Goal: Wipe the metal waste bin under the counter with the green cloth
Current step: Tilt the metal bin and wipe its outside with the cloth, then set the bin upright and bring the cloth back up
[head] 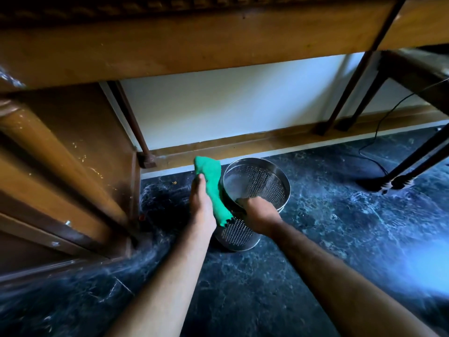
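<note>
A round perforated metal waste bin (pixel 261 177) stands on the dark marbled floor below the wooden counter (pixel 170 52), its open top tipped a little toward me. My right hand (pixel 261 212) grips the bin's near rim, fingers curled over the edge. My left hand (pixel 201 203) holds a green cloth (pixel 210 181) flat against the bin's left outer wall. The cloth runs from above my fingertips down to the heel of my hand, and its lower corner lies on the perforated side.
A brown wooden cabinet (pixel 68 161) stands close on the left. Counter legs (pixel 136 127) drop to the skirting board behind the bin. On the right are chair legs (pixel 413 166) and a black cable (pixel 371 147) across the floor.
</note>
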The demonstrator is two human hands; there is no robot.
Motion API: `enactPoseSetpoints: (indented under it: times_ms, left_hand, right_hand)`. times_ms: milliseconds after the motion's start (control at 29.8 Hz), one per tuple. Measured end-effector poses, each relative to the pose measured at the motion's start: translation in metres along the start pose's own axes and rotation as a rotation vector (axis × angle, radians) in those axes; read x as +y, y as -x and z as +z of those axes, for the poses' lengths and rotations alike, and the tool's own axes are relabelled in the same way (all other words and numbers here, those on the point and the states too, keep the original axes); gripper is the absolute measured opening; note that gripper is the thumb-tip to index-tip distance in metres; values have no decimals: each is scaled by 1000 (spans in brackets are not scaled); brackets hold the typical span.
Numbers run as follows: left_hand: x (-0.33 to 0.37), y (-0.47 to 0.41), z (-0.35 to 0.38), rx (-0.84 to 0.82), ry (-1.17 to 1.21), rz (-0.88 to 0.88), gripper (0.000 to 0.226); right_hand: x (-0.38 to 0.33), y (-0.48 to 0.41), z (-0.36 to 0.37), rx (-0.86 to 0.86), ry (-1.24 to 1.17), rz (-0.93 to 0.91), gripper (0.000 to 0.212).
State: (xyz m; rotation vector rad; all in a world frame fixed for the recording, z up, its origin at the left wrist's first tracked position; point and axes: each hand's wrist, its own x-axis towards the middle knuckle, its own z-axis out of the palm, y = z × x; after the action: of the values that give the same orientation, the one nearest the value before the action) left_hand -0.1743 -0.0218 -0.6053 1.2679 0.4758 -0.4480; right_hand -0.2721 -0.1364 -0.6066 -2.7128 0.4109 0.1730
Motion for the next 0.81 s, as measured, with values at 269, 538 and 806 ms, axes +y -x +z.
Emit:
enactPoseSetpoints:
  times_ms: [269,538,806]
  left_hand:
    - [2,-9,-36,-43,193,-145,57]
    - [18,7,-40,-150,199,-129,54]
    - [33,22,-22,-196,264,-104,60]
  right_hand:
    - [-19,-6,12,-44,89,-40,21]
    - [-27,-9,28,-72,35,-33,24]
    - [-11,13,0,14,-122,-193,103]
